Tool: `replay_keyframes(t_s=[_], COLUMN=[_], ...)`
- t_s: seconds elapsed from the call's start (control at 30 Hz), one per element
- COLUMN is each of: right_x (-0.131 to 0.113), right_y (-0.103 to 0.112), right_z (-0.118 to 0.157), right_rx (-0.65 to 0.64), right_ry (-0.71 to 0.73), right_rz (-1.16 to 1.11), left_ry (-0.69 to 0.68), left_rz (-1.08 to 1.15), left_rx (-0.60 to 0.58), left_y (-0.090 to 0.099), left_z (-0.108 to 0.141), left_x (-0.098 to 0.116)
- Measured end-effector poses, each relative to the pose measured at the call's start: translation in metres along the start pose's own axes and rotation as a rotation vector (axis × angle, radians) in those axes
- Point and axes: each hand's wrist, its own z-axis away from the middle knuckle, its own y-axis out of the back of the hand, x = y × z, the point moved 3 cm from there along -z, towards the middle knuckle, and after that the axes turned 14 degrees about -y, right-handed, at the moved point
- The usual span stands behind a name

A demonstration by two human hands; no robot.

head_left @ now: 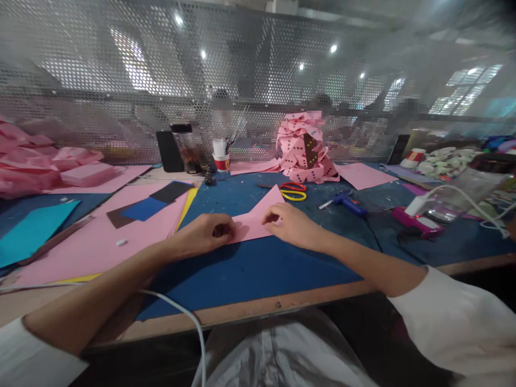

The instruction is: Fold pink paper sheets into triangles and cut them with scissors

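The left hand [203,232] and right hand [293,226], fingers curled, touch a thin, angular pink paper sheet [253,221] between them; whether they pinch it is unclear. Beyond, on the matte blue surface [258,279], lie looped scissor handles [296,199].

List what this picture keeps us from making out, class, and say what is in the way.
All in the head view:
- Pink sheet between the hands: left end covered by the left hand, part of its right side by the right hand.
- Scissors: middle hidden behind that sheet's peak.
- Pink paper heap: cut off by the left edge.
- What lies beyond the perforated screen: blurred, broken up by its mesh.
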Motion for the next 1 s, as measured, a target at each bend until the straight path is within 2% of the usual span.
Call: replay_keyframes(t_s=[0.07, 0.13, 0.27, 0.63, 1.0], right_x=[-0.020, -0.032, -0.038, -0.039, -0.048], right_y=[-0.019, -0.035, -0.055, -0.064, -0.067], right_z=[-0.009, -0.018, -0.031, -0.029, -0.028], right_rx=[-0.069, -0.121, -0.188, -0.145, -0.127], right_ry=[0.054, 0.049, -0.028, -0.122, -0.170], right_rz=[-0.019, -0.025, -0.013, 0.141, 0.207], left_ry=[-0.030, -0.051, -0.038, 0.005, 0.002], left_rz=[-0.017, -0.031, -0.004, 0.134, 0.147], left_rx=[0.044, 0.053, 0.015, 0.035, 0.021], left_y=[0.002, 0.005, 0.010, 0.011, 0.015], left_z=[-0.001, -0.002, -0.002, -0.002, -0.002], left_x=[-0.002, -0.005, -0.013, -0.030, -0.026])
